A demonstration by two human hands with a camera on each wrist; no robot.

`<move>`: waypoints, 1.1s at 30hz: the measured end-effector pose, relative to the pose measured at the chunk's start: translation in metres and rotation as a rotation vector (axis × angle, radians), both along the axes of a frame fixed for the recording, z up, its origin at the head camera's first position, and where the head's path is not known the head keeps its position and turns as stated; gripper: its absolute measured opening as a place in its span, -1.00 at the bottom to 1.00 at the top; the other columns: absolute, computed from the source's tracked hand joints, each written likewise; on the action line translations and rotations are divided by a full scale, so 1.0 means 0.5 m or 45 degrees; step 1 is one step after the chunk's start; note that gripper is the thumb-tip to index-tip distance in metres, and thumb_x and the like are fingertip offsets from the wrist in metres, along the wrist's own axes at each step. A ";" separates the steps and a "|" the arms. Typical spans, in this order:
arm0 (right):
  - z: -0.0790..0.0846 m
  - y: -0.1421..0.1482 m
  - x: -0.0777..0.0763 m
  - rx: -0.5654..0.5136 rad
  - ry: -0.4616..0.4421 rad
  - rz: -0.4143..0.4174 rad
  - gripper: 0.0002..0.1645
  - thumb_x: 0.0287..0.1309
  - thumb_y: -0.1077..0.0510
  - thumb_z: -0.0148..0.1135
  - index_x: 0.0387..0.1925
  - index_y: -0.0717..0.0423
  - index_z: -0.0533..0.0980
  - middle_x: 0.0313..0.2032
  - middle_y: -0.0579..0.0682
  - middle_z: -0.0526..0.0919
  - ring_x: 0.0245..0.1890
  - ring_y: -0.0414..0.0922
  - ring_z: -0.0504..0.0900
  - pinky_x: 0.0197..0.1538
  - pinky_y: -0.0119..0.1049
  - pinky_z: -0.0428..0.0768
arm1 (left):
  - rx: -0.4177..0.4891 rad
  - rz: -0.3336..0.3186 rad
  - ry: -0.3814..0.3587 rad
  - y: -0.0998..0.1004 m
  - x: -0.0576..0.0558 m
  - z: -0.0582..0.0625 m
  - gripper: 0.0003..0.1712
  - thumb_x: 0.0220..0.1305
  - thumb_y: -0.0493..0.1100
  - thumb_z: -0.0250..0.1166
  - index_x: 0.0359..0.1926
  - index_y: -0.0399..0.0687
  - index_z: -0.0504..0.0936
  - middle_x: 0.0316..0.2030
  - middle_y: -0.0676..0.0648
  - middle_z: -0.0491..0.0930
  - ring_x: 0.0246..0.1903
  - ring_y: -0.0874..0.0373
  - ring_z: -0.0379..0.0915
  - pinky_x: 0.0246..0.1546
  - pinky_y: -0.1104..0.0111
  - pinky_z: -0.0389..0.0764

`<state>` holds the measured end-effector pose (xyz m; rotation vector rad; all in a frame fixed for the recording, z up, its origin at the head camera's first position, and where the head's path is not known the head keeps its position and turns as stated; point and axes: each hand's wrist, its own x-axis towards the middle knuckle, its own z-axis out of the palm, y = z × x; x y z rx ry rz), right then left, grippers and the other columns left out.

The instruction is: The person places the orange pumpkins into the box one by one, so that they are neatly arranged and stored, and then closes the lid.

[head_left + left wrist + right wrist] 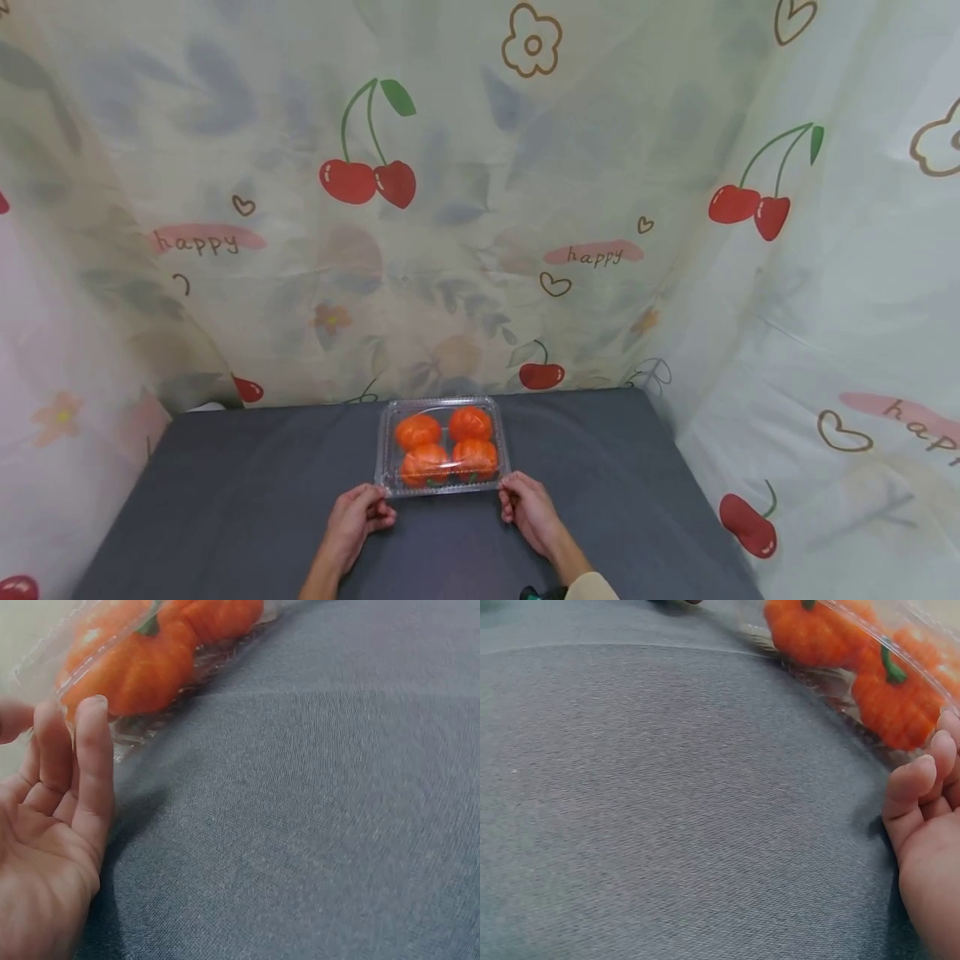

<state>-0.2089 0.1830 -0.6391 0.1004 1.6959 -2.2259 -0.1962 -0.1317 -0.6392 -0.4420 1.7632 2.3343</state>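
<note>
A clear plastic clamshell box (385, 450) lies near the far edge of the dark cloth, its lid down over several small orange pumpkins (424, 463). At its near left corner, the left hand (356, 518) pinches the box's edge between thumb and index finger, the other fingers bent below. The right hand (530, 511) pinches the near right corner in much the same way. In the left wrist view, a pumpkin (135, 671) with a green stem shows through the plastic beyond the fingertips. The right wrist view shows another pumpkin (900, 697); that hand's thumb is out of frame.
A dark grey cloth (247, 500) covers the table. Pale curtains (457, 250) printed with cherries, hearts and flowers hang behind it and along both sides. A small dark object (543, 592) sits by the right sleeve (591, 587) at the bottom edge.
</note>
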 end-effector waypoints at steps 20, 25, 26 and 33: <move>0.058 -0.013 -0.015 0.812 0.182 0.008 -0.66 0.32 0.08 0.13 -0.25 0.36 0.57 -0.60 -0.10 0.59 -0.65 -0.24 0.53 -0.55 -0.32 0.65 | -0.654 -0.086 0.075 -0.006 -0.016 0.059 -0.72 0.41 -0.16 0.15 -0.20 -0.35 0.59 -0.49 -0.07 0.64 -0.50 0.18 0.60 -0.48 0.36 0.69; 0.095 -0.007 -0.017 1.073 0.327 0.076 -0.74 0.34 0.06 0.16 -0.24 0.21 0.55 -0.51 -0.02 0.67 -0.60 -0.22 0.56 -0.53 -0.31 0.62 | -1.084 -0.145 0.163 -0.021 -0.027 0.088 -0.64 0.35 -0.11 0.19 0.02 -0.29 0.56 -0.20 -0.19 0.71 -0.23 0.02 0.66 -0.18 0.17 0.65; 0.101 -0.005 -0.017 1.127 0.355 0.083 -0.75 0.33 0.06 0.17 -0.22 0.19 0.55 -0.47 -0.01 0.69 -0.55 -0.21 0.57 -0.48 -0.31 0.61 | -1.144 -0.149 0.179 -0.023 -0.028 0.094 -0.59 0.34 -0.11 0.20 0.09 -0.29 0.53 -0.11 -0.22 0.70 -0.13 -0.04 0.65 -0.07 0.10 0.64; 0.129 0.003 -0.033 1.393 0.452 0.051 -0.67 0.34 0.05 0.19 -0.04 0.23 0.54 -0.23 0.07 0.69 -0.25 -0.11 0.61 -0.16 -0.14 0.63 | -1.318 -0.124 0.262 -0.032 -0.045 0.145 -0.40 0.34 -0.13 0.17 0.34 -0.30 0.39 0.23 -0.33 0.49 0.26 -0.25 0.41 0.29 -0.15 0.45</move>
